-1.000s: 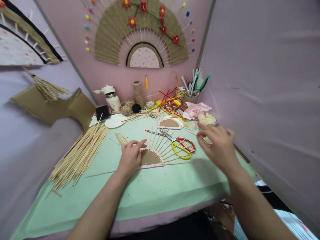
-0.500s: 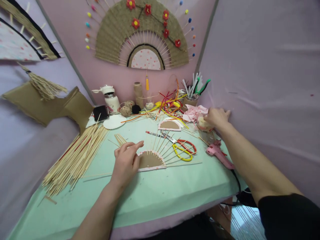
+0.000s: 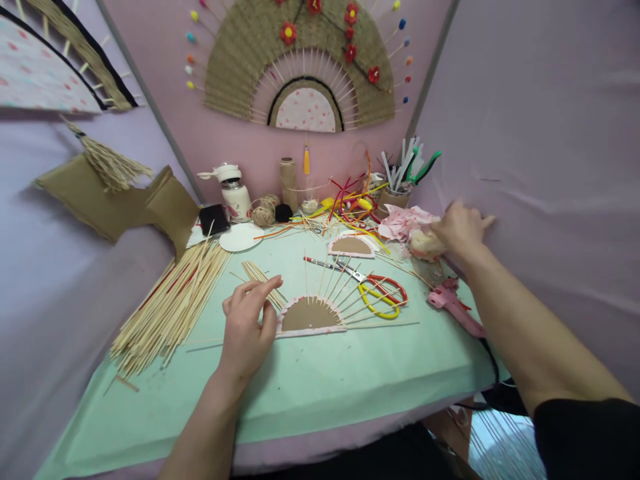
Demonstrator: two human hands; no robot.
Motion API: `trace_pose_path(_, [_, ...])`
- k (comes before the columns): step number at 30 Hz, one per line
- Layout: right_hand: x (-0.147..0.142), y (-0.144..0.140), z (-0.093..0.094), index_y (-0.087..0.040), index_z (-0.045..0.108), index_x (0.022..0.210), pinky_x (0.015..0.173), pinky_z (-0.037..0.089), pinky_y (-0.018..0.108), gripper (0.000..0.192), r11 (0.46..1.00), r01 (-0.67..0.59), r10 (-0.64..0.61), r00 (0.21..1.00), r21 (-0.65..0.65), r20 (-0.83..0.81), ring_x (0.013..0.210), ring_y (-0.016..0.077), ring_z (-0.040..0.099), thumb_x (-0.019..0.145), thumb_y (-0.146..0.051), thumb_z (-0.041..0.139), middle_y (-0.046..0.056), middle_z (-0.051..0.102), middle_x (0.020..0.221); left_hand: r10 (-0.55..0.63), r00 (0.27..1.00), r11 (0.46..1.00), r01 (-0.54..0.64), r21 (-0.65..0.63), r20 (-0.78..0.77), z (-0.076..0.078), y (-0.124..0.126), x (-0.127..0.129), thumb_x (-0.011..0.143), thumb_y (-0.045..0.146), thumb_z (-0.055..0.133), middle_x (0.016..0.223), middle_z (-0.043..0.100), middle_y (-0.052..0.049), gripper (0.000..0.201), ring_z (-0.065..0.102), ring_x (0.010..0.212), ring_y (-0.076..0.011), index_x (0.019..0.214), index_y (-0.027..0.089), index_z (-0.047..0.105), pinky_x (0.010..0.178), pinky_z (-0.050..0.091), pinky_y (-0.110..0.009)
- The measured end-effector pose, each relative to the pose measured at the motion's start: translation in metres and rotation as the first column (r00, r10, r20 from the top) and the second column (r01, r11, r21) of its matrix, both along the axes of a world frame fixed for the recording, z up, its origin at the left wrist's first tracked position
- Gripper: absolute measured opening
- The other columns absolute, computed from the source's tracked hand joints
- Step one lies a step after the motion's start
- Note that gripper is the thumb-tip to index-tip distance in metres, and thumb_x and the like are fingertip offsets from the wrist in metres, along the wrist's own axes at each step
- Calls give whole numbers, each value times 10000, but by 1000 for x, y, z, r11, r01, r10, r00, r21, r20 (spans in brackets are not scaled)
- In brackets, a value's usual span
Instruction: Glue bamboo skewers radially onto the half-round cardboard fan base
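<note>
My left hand (image 3: 250, 317) hovers by the left end of a brown cardboard half-circle (image 3: 311, 315) with a pink-and-white cloth edge. Its index finger is stretched out and its thumb stands apart; nothing shows between them. Thin sticks fan out from the half-circle's curved edge. At the back right my right hand (image 3: 464, 230) is beside a pale lumpy bundle (image 3: 425, 244), close to the wall. One finger points out to the right, but blur and the back of the hand hide what the others do. A pink glue gun (image 3: 456, 310) lies nearer to me, below this hand.
Scissors (image 3: 380, 297) with red and yellow handles lie under the fanned sticks. A smaller half-circle (image 3: 352, 247) rests behind. Loose sticks (image 3: 170, 307) are heaped on the left. A white bottle (image 3: 235, 199), a twine ball (image 3: 264, 211) and pink cloth (image 3: 407, 221) stand along the back.
The whole view has shifted, so things appear farther right. My left hand has drawn slightly left off the half-circle, uncovering more of it. My right hand stays by the pale bundle, now more blurred.
</note>
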State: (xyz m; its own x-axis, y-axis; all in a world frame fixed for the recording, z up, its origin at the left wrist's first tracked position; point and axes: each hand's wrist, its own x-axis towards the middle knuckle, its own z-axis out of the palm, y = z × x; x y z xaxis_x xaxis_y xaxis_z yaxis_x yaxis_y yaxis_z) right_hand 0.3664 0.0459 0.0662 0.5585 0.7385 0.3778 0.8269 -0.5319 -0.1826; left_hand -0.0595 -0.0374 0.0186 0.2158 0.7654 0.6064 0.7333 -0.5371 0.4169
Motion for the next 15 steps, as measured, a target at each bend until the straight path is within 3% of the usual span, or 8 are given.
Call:
trace_pose_path(3, [-9, -19, 11, -129, 531, 1016, 816, 290, 460, 286, 950, -6, 70, 978, 312, -195, 854, 211, 547, 783, -272, 615, 167, 660, 933, 17, 1000, 1000, -17, -9, 22, 0, 0, -3, 928, 130, 426, 1148, 740, -21, 371, 602, 1073, -225, 1220, 271, 605, 929, 388, -417])
trace_pose_path(5, [-21, -36, 14, -193, 467, 946, 766, 360, 395, 318, 824, -29, 277, 892, 566, -358, 777, 160, 533, 695, -246, 654, 118, 627, 929, 18, 999, 1000, -17, -16, 38, 0, 1, -3, 929, 138, 429, 1147, 739, -23, 368, 602, 1078, -227, 1223, 270, 607, 944, 394, -425])
trace_pose_path(7, [-36, -55, 15, -237, 409, 894, 728, 408, 363, 353, 675, -32, 542, 699, 737, -467, 758, 157, 551, 656, -264, 670, 89, 595, 904, 15, 999, 999, -13, -29, 48, 0, 0, -3, 926, 143, 432, 1145, 737, -27, 366, 603, 1083, -230, 1219, 267, 614, 957, 398, -434])
trace_pose_path(9, [-57, -76, 14, -266, 380, 862, 696, 438, 364, 401, 580, -71, 724, 502, 812, -473, 755, 174, 552, 652, -371, 704, 58, 560, 890, -1, 998, 998, 5, -55, 67, 0, -2, -2, 921, 148, 436, 1148, 733, -28, 364, 601, 1100, -231, 1212, 267, 619, 973, 403, -440])
trace_pose_path(12, [-103, -112, 13, -284, 379, 906, 728, 484, 426, 357, 534, -279, 845, 225, 798, -486, 899, 247, 591, 801, -533, 612, 62, 547, 936, -61, 987, 990, 78, -115, 147, -2, -9, 2, 921, 155, 444, 1159, 727, -22, 371, 602, 1126, -217, 1229, 275, 614, 982, 434, -419])
trace_pose_path(15, [-160, -155, 10, -287, 397, 990, 694, 476, 428, 352, 477, -369, 834, -97, 798, -544, 782, 239, 574, 927, -633, 395, 53, 551, 838, -100, 976, 977, 134, -167, 195, -6, -15, 6, 923, 158, 457, 1171, 721, -15, 369, 604, 1130, -203, 1229, 283, 622, 976, 457, -400])
